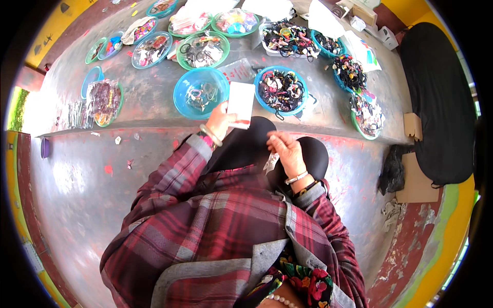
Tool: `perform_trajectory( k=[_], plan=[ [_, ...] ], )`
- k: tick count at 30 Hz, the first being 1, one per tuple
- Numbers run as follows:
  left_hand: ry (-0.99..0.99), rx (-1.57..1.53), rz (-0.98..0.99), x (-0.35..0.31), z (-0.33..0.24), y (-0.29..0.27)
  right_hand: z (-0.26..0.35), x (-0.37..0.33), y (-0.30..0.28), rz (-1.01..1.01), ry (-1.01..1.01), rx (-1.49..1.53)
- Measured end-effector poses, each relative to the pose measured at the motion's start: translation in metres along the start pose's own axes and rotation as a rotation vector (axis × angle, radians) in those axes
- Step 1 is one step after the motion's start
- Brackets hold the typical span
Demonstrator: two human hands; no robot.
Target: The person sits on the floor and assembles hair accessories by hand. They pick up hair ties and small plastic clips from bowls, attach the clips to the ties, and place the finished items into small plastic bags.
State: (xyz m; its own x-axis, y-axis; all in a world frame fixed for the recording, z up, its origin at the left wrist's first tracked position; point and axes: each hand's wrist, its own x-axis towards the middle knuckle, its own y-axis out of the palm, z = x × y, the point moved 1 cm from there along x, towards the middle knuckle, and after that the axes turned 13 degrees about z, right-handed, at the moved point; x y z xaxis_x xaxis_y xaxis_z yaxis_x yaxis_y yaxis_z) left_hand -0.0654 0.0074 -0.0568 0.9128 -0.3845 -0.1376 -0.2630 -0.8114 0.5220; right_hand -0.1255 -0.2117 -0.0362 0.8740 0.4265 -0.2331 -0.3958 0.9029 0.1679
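Note:
My left hand (220, 124) is closed on a white rectangular card (241, 104), held upright above my left knee. Over the gap between my knees, my right hand (288, 154) has its thumb and fingers pinched together. A small whitish slip (271, 162) with faint markings hangs from that hand; its exact kind is too small to tell. Just beyond the card stands a blue bowl (181, 102) with a few thin rings or bands (200, 96) inside. To its right, another blue bowl (259, 101) is heaped with dark and coloured hair ties (281, 90).
Several bowls of small accessories, one a green bowl (181, 60), cover the raised grey ledge (149, 110). A bag of brown items (104, 100) lies at left. On the right are a long black padded board (436, 102), cardboard (417, 179) and a black plastic bag (393, 169).

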Motion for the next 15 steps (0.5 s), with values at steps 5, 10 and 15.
perform_trajectory(
  k=[5,10,15],
  plan=[
    [0.003,0.022,0.148,-0.046,0.009,0.056,0.017,0.000,0.009,-0.074,-0.156,0.123],
    [-0.033,0.386,0.212,-0.059,0.041,0.062,0.008,-0.001,0.018,-0.184,-0.227,0.258],
    [-0.217,-0.156,0.272,-0.058,0.027,0.074,0.001,0.000,0.015,-0.152,-0.204,0.272]
  ],
)
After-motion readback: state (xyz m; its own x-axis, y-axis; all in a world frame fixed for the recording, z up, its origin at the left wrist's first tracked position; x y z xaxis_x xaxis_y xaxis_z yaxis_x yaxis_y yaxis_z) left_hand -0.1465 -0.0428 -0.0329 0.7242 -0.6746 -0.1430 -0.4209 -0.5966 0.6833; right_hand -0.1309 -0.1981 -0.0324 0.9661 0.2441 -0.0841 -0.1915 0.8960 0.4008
